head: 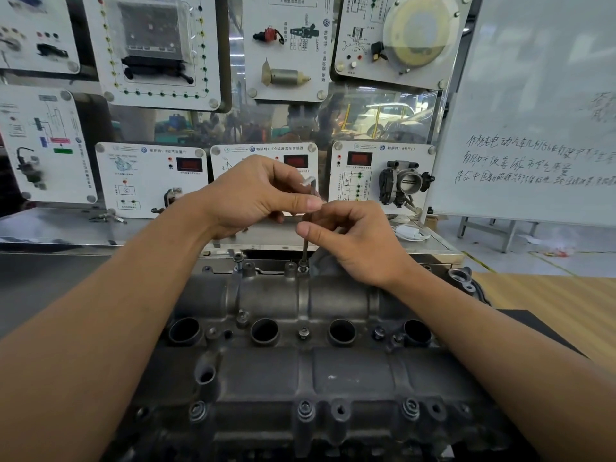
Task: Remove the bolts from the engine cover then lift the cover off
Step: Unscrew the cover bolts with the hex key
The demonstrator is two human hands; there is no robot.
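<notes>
At the cover's (336, 295) far edge, a hex key (304, 250) stands in a bolt (303, 269); left hand (253, 195) pinches its bent top, right hand (360, 243) pinches its shaft.

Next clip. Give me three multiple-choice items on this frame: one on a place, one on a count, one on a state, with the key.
1. Where does the lower end of the key sit?
A. in a bolt on the far edge of the cover
B. in a bolt on the near edge
C. against the whiteboard

2. How many large round holes run in a row across the cover's middle?
A. two
B. four
C. six

3. What is the left hand doing?
A. lying flat on the cover
B. hanging empty
C. pinching the key's bent top

Answers: 1 A, the shaft runs straight down into a far-edge bolt. 2 B, four holes show side by side. 3 C, its fingers close on the bend, while the right hand pinches the shaft lower down.
</notes>
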